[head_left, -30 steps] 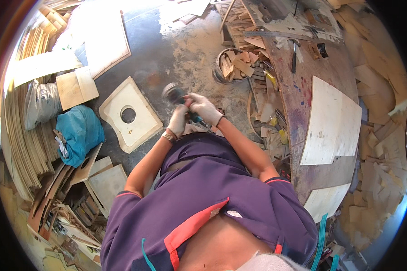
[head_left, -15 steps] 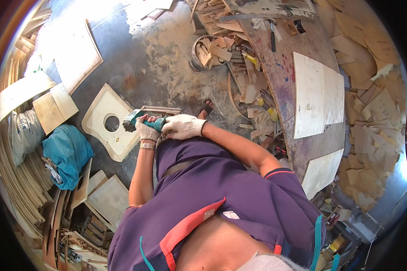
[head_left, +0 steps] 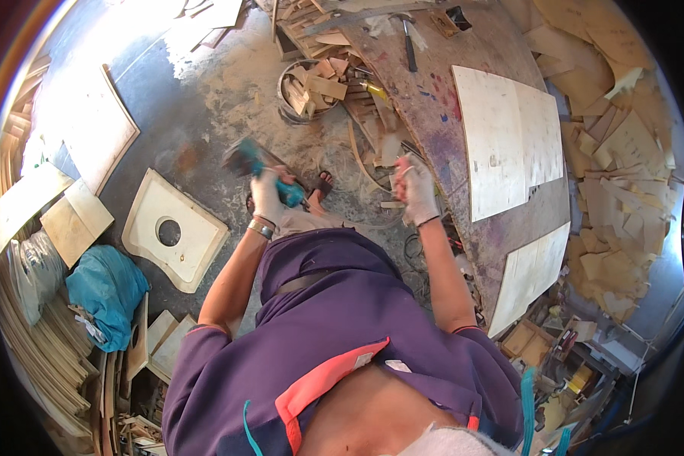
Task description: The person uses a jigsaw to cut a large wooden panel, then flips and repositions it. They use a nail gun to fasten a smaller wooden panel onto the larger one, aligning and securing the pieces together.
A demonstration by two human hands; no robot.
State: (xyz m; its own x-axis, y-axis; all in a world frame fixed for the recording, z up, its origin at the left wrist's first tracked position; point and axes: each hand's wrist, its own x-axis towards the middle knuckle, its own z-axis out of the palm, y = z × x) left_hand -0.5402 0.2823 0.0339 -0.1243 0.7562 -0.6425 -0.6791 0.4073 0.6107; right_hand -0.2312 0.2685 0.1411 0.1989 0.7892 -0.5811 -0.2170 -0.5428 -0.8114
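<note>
My left hand point(head_left: 267, 196), in a pale work glove with bare fingertips, is closed round the handle of a teal nail gun point(head_left: 245, 158), blurred by motion. The tool is in front of my waist, over the floor. Apart from it, my right hand point(head_left: 418, 190) is raised beside the edge of the workbench point(head_left: 452, 137). Its glove leaves the fingertips bare too, and the fingers look curled together. Blur hides whatever they may hold. To the left of my left arm lies a white panel point(head_left: 197, 235) with a round hole.
A bucket of wood offcuts point(head_left: 311, 87) stands ahead. Pale plywood sheets point(head_left: 501, 144) and a hammer point(head_left: 410, 47) lie on the bench. At left are a blue bag point(head_left: 108, 292) and stacked boards point(head_left: 34, 357). Cut sheets point(head_left: 615, 205) pile beyond the bench.
My right hand has left the nail gun and moved right, toward the bench edge. The nail gun has swung up and forward in my left hand. The whole view has shifted somewhat.
</note>
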